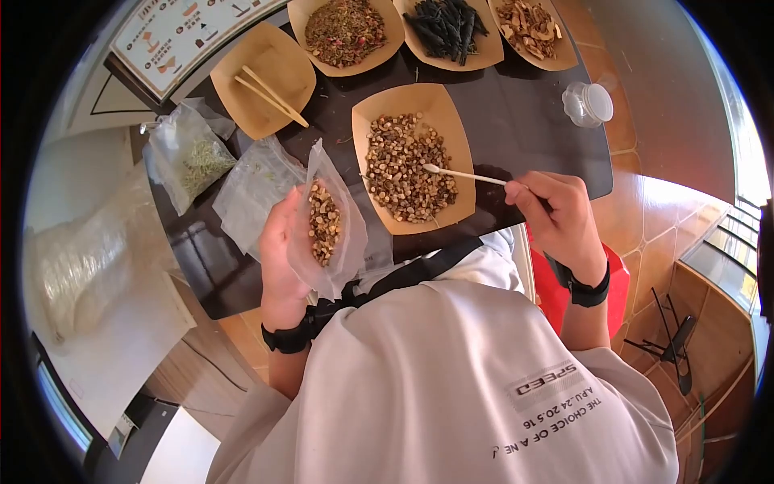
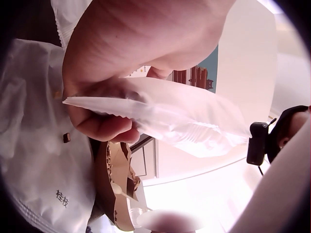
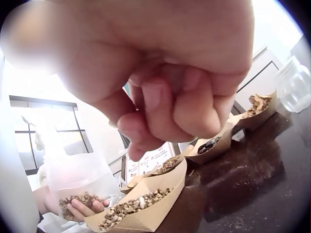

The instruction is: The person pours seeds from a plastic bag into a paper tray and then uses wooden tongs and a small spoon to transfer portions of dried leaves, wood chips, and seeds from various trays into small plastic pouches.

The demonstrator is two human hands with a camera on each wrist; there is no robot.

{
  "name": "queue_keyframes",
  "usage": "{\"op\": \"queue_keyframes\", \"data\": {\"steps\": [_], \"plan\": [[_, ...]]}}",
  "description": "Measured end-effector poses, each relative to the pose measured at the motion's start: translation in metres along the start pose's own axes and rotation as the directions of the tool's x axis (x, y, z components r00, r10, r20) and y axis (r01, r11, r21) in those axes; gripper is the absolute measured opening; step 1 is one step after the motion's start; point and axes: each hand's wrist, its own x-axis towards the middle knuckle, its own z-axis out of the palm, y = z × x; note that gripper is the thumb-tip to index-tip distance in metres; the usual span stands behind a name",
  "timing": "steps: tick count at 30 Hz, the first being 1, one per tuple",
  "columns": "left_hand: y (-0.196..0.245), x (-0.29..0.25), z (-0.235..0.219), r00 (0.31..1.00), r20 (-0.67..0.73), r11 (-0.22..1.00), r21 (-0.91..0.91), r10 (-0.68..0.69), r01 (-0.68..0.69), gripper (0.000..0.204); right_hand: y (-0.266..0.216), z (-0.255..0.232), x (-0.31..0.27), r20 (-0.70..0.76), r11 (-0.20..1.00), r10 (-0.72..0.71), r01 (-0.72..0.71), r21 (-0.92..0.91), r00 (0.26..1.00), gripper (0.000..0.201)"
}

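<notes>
My left hand [image 1: 280,242] holds a translucent plastic bag [image 1: 348,222] upright, with chopped brown twig-like pieces [image 1: 325,218] inside. In the left wrist view its fingers curl around the bag's side [image 2: 170,114]. My right hand [image 1: 556,211] pinches the end of a slim white spoon [image 1: 468,175]. The spoon's small bowl lies over similar brown pieces [image 1: 407,194] heaped in a brown paper tray [image 1: 435,101] in front of me. In the right wrist view the fingers [image 3: 194,111] are curled, and the spoon is mostly hidden by them.
Three paper trays line the back, holding reddish dried herbs [image 1: 347,32], black strips [image 1: 448,31] and tan slices [image 1: 528,31]. Another tray [image 1: 234,68] carries wooden tweezers [image 1: 270,97]. Plastic bags [image 1: 181,153] lie at left; a small jar [image 1: 587,105] stands at right on the dark table [image 1: 516,105].
</notes>
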Motion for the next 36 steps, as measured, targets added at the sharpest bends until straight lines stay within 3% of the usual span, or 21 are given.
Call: {"op": "queue_keyframes", "data": {"steps": [4, 6, 8, 10, 12, 14, 15, 17, 18, 20, 24, 26, 30, 32, 34, 36], "plan": [[-0.002, 0.000, -0.001, 0.990, 0.139, 0.998, 0.061, 0.026, -0.034, 0.044, -0.015, 0.007, -0.002, 0.150, 0.988, -0.152, 0.151, 0.017, 0.977, 0.006], [-0.001, -0.001, 0.002, 0.982, 0.176, 0.990, 0.119, 0.060, -0.082, 0.044, -0.012, 0.015, -0.001, 0.109, 0.982, -0.162, 0.171, -0.085, 0.981, 0.008], [0.006, -0.004, 0.010, 0.990, 0.136, 0.998, -0.049, -0.027, 0.034, 0.039, -0.008, 0.014, 0.003, 0.028, 0.985, -0.156, 0.158, -0.068, 0.987, 0.009], [0.007, -0.008, 0.020, 0.998, 0.067, 1.000, 0.004, -0.015, 0.015, 0.037, -0.007, 0.008, 0.003, -0.055, 0.988, -0.148, 0.145, -0.054, 0.987, 0.011], [0.007, -0.008, 0.021, 1.000, -0.002, 0.999, 0.054, 0.003, -0.002, 0.037, -0.007, -0.004, 0.002, -0.072, 0.999, -0.045, 0.047, 0.025, 0.996, 0.015], [0.005, -0.006, 0.011, 0.985, 0.173, 0.996, 0.086, 0.018, -0.033, 0.037, -0.004, -0.008, -0.003, -0.070, 1.000, -0.020, 0.021, 0.009, 0.997, 0.018], [-0.001, -0.003, 0.007, 0.985, 0.173, 0.996, 0.084, 0.018, -0.034, 0.037, 0.000, -0.004, -0.005, -0.103, 0.999, 0.044, -0.047, -0.025, 0.994, 0.018], [-0.012, 0.002, 0.003, 0.947, 0.257, 0.903, 0.332, 0.193, -0.274, 0.038, 0.007, 0.010, -0.010, -0.155, 0.990, 0.137, -0.137, 0.016, 0.978, 0.024], [-0.010, 0.001, 0.004, 0.947, 0.258, 0.903, 0.332, 0.191, -0.273, 0.038, 0.010, 0.014, -0.011, -0.093, 0.983, 0.174, -0.167, 0.072, 0.980, 0.029], [-0.003, -0.003, 0.008, 0.980, 0.200, 1.000, -0.020, -0.016, 0.021, 0.041, 0.020, 0.029, -0.011, 0.077, 0.817, 0.401, -0.394, 0.421, 0.913, 0.033], [-0.001, -0.001, 0.008, 0.973, 0.227, 0.999, 0.023, -0.042, 0.037, 0.045, 0.030, 0.045, -0.004, 0.193, 0.658, 0.427, -0.450, 0.604, 0.883, 0.036], [0.000, -0.004, 0.009, 0.959, 0.283, 0.999, 0.030, 0.030, -0.040, 0.047, 0.031, 0.044, 0.001, 0.214, 0.650, 0.438, -0.472, 0.596, 0.873, 0.038], [-0.008, 0.003, -0.014, 0.934, 0.346, 0.996, -0.028, 0.088, -0.083, 0.045, 0.039, 0.042, 0.004, 0.318, 0.508, 0.458, -0.538, 0.673, 0.830, 0.038], [-0.009, 0.010, -0.025, 0.971, 0.229, 0.970, -0.212, -0.069, 0.119, 0.043, 0.040, 0.040, 0.005, 0.346, 0.462, 0.461, -0.554, 0.693, 0.817, 0.037], [-0.012, 0.012, -0.025, 0.987, 0.160, 0.988, -0.144, -0.027, 0.051, 0.043, 0.039, 0.035, 0.004, 0.363, 0.346, 0.432, -0.524, 0.778, 0.825, 0.036], [-0.012, 0.009, -0.013, 0.995, 0.096, 0.998, -0.068, 0.018, -0.011, 0.043, 0.037, 0.027, 0.002, 0.340, 0.354, 0.424, -0.499, 0.791, 0.839, 0.036]]}}
